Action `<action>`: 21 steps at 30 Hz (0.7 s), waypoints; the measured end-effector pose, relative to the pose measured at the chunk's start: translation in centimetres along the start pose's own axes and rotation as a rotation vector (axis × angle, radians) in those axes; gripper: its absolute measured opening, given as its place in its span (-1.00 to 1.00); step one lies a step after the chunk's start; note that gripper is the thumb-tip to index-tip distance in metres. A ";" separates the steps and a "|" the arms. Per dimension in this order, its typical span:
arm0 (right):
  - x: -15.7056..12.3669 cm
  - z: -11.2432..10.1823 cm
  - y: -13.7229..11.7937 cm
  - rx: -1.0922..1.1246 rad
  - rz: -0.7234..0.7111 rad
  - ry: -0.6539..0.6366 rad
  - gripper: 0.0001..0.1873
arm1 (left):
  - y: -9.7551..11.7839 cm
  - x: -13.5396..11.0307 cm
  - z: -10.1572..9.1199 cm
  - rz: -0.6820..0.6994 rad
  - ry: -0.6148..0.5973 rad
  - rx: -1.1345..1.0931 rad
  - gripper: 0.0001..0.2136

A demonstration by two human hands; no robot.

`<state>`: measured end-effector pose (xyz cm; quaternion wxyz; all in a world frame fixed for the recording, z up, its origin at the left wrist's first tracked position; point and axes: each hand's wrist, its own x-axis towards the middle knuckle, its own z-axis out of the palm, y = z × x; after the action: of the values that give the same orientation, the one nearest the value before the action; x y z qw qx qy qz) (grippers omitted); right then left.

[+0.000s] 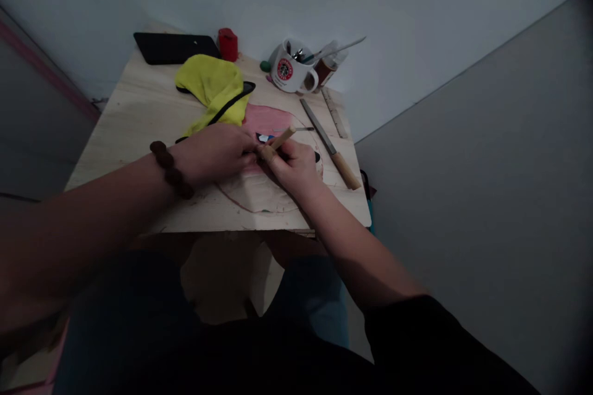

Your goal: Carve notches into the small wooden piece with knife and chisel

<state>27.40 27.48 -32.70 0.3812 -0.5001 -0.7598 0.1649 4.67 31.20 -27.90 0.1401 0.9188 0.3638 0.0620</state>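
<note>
A pale wooden stick (pixel 283 137) slants up to the right, lower end hidden, above a rounded, partly pink sheet (pixel 266 116) flat on the worktop (pixel 134 111).

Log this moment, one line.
right hand: gripping tan wooden rod | left hand: close beside, hold unclear | nearby: crumpled yellow cloth, long wood-handled grey blade, white ceramic mug
</note>
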 end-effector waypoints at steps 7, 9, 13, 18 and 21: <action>0.1 0.0 -0.4 -0.006 0.052 -0.037 -0.57 | -0.1 0.2 0.2 -0.006 0.004 -0.008 -0.68; 0.2 0.1 -0.4 -0.010 0.051 -0.048 -0.56 | -0.2 0.2 0.2 -0.003 0.007 -0.010 -0.69; 0.1 0.2 -0.1 0.025 0.034 -0.033 -0.53 | -0.1 0.2 0.1 0.001 0.007 -0.013 -0.69; -0.2 -0.2 0.2 0.050 0.075 0.104 -0.51 | 0.2 -0.1 -0.4 0.023 0.003 -0.010 -0.66; -0.3 -0.4 0.2 0.015 0.037 0.083 -0.50 | 0.3 -0.3 -0.5 0.036 0.007 -0.005 -0.66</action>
<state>27.83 27.25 -32.67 0.4132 -0.5174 -0.7328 0.1566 4.54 30.95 -27.31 0.1401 0.9245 0.3476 0.0689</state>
